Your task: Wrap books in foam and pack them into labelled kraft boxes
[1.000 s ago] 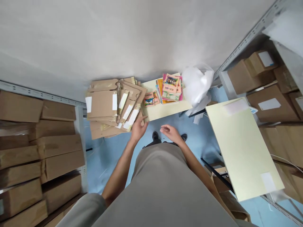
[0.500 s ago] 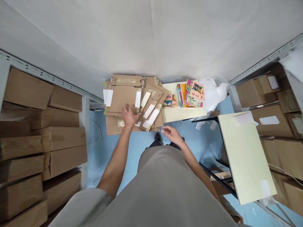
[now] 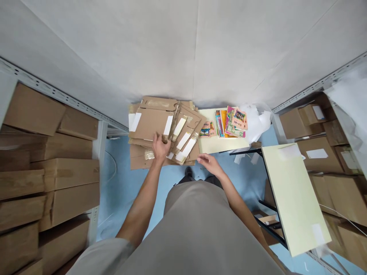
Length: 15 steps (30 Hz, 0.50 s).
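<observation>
A pile of flattened cardboard boxes (image 3: 155, 124) with white labels and clear tape lies against the wall, slightly left of centre. My left hand (image 3: 160, 148) is at the near edge of the top box, its fingers and thumb closed on that edge. Over the near right corner of the pile hovers my right hand (image 3: 211, 164), fingers loosely bent and apart from the thumb, with nothing visible in it. Right of the pile, several colourful booklets (image 3: 229, 121) lie on a pale yellow table (image 3: 223, 144). A smaller pink booklet (image 3: 208, 129) lies beside the cardboard.
White plastic bags (image 3: 258, 122) bunch up at the table's right end. A second pale table (image 3: 295, 194) with black legs stands at the right. Shelves of cardboard boxes (image 3: 76, 172) flank both sides. The floor (image 3: 126, 179) is blue.
My left hand has gone from lying on the top flattened box to curling round its near edge. My right hand stays nearly in place. The camera view has shifted slightly.
</observation>
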Each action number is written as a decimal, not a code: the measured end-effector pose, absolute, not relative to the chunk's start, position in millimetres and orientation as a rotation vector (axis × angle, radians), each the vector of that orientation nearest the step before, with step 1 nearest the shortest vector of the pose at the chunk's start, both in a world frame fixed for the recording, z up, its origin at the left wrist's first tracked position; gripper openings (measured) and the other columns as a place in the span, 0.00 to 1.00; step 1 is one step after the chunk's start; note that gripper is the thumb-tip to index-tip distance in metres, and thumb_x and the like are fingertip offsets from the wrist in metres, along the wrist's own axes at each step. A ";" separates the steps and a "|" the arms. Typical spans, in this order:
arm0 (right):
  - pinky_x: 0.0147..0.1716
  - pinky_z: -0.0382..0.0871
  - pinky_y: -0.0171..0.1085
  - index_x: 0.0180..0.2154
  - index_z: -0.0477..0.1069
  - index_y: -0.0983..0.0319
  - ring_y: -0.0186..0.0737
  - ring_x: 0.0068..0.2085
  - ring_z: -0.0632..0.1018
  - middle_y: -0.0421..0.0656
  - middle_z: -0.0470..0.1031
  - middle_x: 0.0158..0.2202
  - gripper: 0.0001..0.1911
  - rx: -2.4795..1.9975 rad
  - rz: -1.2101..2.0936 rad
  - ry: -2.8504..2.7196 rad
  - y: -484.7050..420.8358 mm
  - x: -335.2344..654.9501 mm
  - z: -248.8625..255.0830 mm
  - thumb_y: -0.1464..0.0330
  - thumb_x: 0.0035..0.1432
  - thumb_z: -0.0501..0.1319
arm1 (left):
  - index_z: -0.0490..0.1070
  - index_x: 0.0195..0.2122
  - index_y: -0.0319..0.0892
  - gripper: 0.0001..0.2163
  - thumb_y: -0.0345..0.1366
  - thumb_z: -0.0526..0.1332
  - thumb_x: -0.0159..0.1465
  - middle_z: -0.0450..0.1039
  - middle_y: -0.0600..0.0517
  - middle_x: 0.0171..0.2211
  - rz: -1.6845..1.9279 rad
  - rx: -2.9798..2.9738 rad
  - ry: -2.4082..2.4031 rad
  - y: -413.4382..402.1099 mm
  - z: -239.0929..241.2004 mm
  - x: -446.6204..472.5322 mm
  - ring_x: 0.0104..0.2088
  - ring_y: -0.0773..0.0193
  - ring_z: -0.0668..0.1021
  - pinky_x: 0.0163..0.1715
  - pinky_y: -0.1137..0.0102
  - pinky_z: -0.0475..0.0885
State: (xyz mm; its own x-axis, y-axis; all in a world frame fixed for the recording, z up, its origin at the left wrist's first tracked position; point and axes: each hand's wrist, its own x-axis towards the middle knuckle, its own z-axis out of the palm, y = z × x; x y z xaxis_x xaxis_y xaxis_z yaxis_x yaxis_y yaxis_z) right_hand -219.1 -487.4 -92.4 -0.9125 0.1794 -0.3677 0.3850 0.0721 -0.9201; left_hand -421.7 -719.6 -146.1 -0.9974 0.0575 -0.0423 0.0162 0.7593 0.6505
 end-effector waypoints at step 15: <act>0.56 0.81 0.49 0.50 0.82 0.59 0.50 0.49 0.87 0.48 0.87 0.49 0.26 0.580 -1.983 2.244 -460.5 -242.5 -65.0 0.46 0.62 0.71 | 0.82 0.54 0.42 0.17 0.36 0.54 0.76 0.84 0.45 0.53 1.765 0.073 3.329 -741.6 10.3 -466.8 0.65 0.56 0.81 0.68 0.60 0.75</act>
State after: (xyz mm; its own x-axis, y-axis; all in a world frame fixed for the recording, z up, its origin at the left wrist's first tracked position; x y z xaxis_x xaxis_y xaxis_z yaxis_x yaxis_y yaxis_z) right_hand -242.5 -460.5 -65.0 -0.9237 0.2195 -0.3140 0.3386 0.0846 -0.9371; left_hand -466.8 -741.6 10.3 -0.8090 -0.2438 0.5348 0.3057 0.6026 0.7372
